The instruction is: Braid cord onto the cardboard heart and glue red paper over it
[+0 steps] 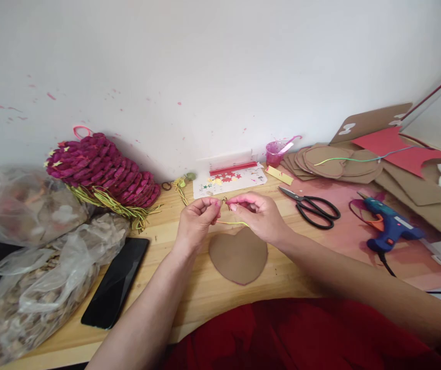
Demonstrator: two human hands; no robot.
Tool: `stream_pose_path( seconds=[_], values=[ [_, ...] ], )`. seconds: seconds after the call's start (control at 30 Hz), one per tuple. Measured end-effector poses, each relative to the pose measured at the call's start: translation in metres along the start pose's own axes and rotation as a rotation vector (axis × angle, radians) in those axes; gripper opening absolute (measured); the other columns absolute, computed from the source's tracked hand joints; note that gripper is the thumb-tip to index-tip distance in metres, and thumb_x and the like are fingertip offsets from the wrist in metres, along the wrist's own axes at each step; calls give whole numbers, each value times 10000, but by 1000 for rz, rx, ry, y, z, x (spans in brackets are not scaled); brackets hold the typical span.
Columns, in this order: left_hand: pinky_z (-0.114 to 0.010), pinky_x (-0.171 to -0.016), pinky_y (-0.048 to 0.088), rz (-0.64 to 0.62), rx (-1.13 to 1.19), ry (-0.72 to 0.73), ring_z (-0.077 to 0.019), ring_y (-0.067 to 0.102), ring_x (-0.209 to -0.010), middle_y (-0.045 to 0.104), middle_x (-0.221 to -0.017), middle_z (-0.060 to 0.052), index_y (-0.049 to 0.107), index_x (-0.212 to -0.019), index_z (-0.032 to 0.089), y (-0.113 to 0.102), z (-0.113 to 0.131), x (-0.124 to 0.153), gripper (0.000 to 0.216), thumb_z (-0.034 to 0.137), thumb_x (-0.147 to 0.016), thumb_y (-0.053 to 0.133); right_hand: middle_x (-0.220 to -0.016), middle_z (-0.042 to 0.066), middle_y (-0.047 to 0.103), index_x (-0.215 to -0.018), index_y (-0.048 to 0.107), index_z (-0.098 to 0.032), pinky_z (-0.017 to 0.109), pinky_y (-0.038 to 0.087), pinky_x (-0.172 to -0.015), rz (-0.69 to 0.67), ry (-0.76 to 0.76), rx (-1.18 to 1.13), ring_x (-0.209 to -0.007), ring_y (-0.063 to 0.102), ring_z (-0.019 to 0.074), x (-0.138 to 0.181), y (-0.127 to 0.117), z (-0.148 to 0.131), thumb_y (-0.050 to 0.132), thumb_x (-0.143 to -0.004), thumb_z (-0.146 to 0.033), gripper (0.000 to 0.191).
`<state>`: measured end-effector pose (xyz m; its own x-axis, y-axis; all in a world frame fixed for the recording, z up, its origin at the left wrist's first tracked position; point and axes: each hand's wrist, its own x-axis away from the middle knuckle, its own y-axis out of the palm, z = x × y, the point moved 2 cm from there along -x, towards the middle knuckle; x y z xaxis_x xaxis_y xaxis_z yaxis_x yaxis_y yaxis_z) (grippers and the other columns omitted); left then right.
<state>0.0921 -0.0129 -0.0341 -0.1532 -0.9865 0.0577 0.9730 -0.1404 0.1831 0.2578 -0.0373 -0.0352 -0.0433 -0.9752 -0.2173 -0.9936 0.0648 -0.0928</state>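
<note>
Between our fingertips we are pinching a dark piece, too small to make out fully; thumb and forefinger of the left hand and of the right hand are gripping it from either side. Just under our fingers, a yellow cord is running across from hand to hand. Below them, nearer us, a cardboard heart is lying on the table. Just beyond them, stars are lying on a white card. Right of our fingers, scissors are resting, a glue gun lying farther out; left of them, a phone is lying beside a bag.
</note>
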Motion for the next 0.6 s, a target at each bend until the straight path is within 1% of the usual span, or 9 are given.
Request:
stream_pose_path(
  seconds=[0.1, 0.17, 0.2, 0.27, 0.3, 0.37, 0.43, 0.5, 0.6],
  values=[
    [-185, -519, 353, -32, 31, -42, -52, 457, -509, 598, -588, 34, 698, -774, 148, 2, 2, 2, 306, 388, -672, 858, -924, 62, 717, -984, 715, -172, 294, 509, -675, 31, 15, 1, -745, 643, 152, -2, -5, -2, 694, -836, -292, 192],
    [-184, -515, 348, -58, 29, -78, -51, 458, -503, 600, -580, 30, 700, -766, 146, 4, 4, 2, 315, 392, -660, 867, -994, 64, 704, -1046, 689, -180, 259, 482, -564, 47, 33, -32, -664, 623, 120, -6, -11, -4, 665, -863, -317, 229],
    [-184, -510, 343, -74, 22, -98, -52, 461, -499, 601, -573, 28, 703, -763, 145, 5, 5, 3, 323, 396, -651, 872, -1050, 72, 699, -1083, 675, -185, 246, 466, -520, 19, 51, -64, -643, 622, 110, -8, -13, -5, 639, -886, -333, 249],
    [-185, -502, 335, -110, 3, -132, -56, 468, -495, 607, -565, 22, 709, -758, 142, 6, 6, 4, 341, 404, -628, 885, -1122, 86, 691, -1155, 653, -197, 225, 446, -461, -115, 113, -137, -621, 639, 102, -12, -16, -4, 593, -922, -345, 283],
    [-186, -499, 334, -129, -9, -141, -57, 471, -494, 610, -564, 20, 713, -757, 141, 7, 6, 5, 347, 405, -618, 890, -1112, 86, 698, -1178, 648, -200, 214, 435, -437, -202, 158, -162, -604, 645, 99, -13, -16, -2, 587, -926, -329, 289],
    [-188, -499, 333, -163, -39, -147, -59, 474, -497, 616, -566, 17, 721, -756, 140, 8, 7, 6, 347, 404, -612, 893, -995, 69, 722, -1175, 654, -192, 190, 400, -397, -368, 249, -197, -560, 645, 94, -14, -15, 2, 605, -908, -267, 282],
    [-189, -506, 341, -192, -70, -141, -61, 479, -507, 623, -575, 14, 727, -758, 139, 7, 7, 7, 332, 397, -625, 888, -847, 39, 723, -1121, 665, -174, 173, 377, -380, -476, 314, -244, -534, 644, 96, -14, -14, 5, 640, -875, -222, 252],
    [-189, -512, 348, -213, -90, -131, -63, 492, -524, 642, -604, 7, 732, -769, 140, 7, 7, 7, 314, 390, -645, 878, -777, 24, 716, -1056, 665, -164, 169, 395, -397, -525, 352, -314, -544, 658, 103, -14, -15, 7, 678, -851, -227, 215],
    [-187, -522, 363, -227, -105, -112, -61, 499, -539, 659, -639, 4, 735, -781, 144, 5, 9, 7, 301, 377, -654, 876, -789, 25, 717, -969, 669, -152, 177, 437, -440, -534, 366, -352, -575, 670, 103, -16, -19, 7, 737, -812, -259, 202]
  ],
)
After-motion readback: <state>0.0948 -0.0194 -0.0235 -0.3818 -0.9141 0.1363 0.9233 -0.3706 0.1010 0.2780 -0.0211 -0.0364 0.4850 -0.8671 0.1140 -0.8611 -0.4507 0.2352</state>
